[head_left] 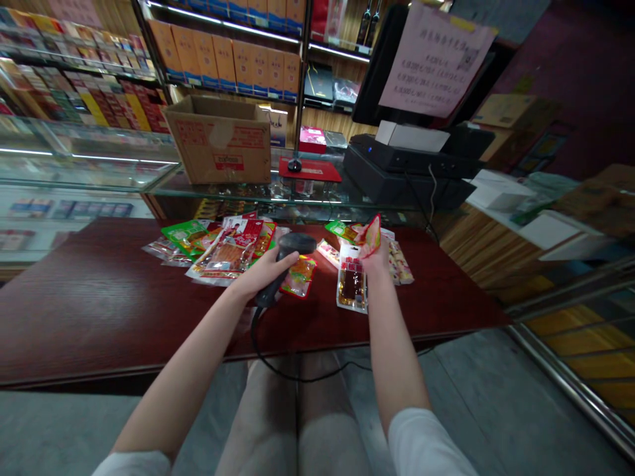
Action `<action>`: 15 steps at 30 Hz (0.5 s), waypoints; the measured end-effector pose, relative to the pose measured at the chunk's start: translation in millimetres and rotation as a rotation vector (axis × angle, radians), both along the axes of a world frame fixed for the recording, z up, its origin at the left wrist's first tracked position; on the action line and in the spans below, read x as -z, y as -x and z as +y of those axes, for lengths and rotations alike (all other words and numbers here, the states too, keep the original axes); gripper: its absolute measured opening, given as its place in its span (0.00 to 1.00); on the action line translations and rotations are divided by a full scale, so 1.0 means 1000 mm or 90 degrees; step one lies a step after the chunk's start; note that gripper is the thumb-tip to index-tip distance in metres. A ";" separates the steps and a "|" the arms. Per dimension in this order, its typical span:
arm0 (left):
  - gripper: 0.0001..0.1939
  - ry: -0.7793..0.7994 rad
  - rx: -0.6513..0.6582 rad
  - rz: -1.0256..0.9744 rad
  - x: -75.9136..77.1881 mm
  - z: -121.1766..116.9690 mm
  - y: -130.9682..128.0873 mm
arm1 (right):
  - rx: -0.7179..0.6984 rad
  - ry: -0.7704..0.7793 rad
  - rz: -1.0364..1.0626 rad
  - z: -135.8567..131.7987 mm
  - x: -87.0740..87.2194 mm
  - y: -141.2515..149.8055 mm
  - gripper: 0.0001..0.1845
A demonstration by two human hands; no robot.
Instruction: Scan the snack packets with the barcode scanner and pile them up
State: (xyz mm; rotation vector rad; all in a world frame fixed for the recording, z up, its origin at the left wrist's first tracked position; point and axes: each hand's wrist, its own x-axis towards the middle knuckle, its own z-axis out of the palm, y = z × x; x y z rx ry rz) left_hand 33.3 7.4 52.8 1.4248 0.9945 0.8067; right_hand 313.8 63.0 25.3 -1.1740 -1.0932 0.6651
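Note:
My left hand is wrapped round the handle of a black barcode scanner, its head pointing right and its cord hanging past the table edge. Between the fingers of my right hand is a red-edged snack packet, raised above the table. Below that hand lies a white and dark snack pouch. A green packet and pale wrapped snacks lie around it. Under the scanner rests another red-edged packet. Left of my left hand is a pile of snack packets.
The dark red table stands before a glass counter. On the counter are an open cardboard box, a red mat with a mouse, and a black register with a monitor. Stocked shelves rise behind.

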 end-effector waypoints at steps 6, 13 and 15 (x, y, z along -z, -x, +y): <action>0.26 0.035 -0.059 -0.064 0.039 -0.004 -0.016 | 0.360 0.206 -0.396 0.001 -0.025 -0.070 0.16; 0.26 0.137 -0.104 -0.118 0.064 0.019 -0.046 | 0.399 0.221 -0.614 -0.032 -0.004 -0.063 0.19; 0.26 0.169 -0.105 -0.139 0.059 0.024 -0.052 | 0.355 0.113 -0.637 -0.040 0.002 -0.046 0.18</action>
